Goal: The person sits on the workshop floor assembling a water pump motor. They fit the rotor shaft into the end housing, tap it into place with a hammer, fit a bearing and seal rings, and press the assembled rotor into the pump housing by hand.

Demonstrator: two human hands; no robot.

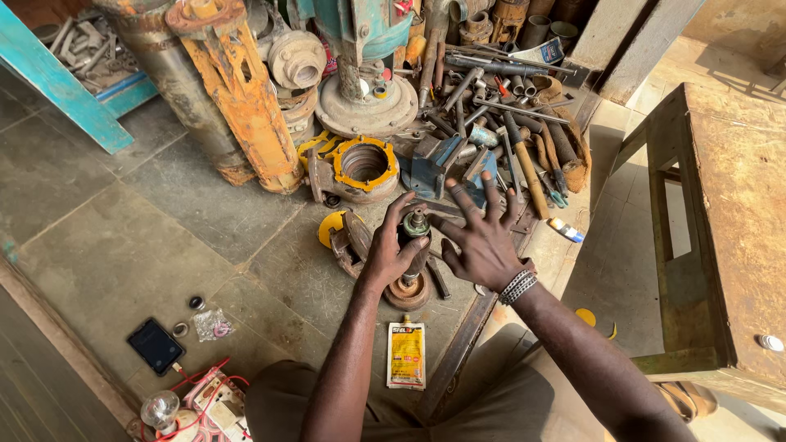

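Right now the left hand point(391, 255) is wrapped around an upright motor rotor point(414, 254), fingers curled on its dark cylindrical body, thumb side toward the shaft tip point(417, 219), which pokes up above the grip. Rotor stands near the middle of the stone floor point(123, 245), its lower end set in a rusty round base point(408, 292). Right hand point(483, 245) is wide open, all fingers spread, holding nothing, palm just beside the rotor on its right; can't tell if it touches. To do this well, I'd judge: keep the left grip firm and the rotor vertical, bring the open palm in square so the shaft doesn't tip off the base. Materials: rotor looks like dull greasy metal, shaft end brighter and ringed. Behind it, a yellow-and-rust cast ring housing point(363, 166), rough and flaky; a blue bench vise point(432, 164); a heap of steel tools and pipes point(499, 106). Beaded bracelet point(518, 286) on right wrist. Yellow sachet point(407, 354) lies flat just below the base; black phone point(155, 345) well to the left.
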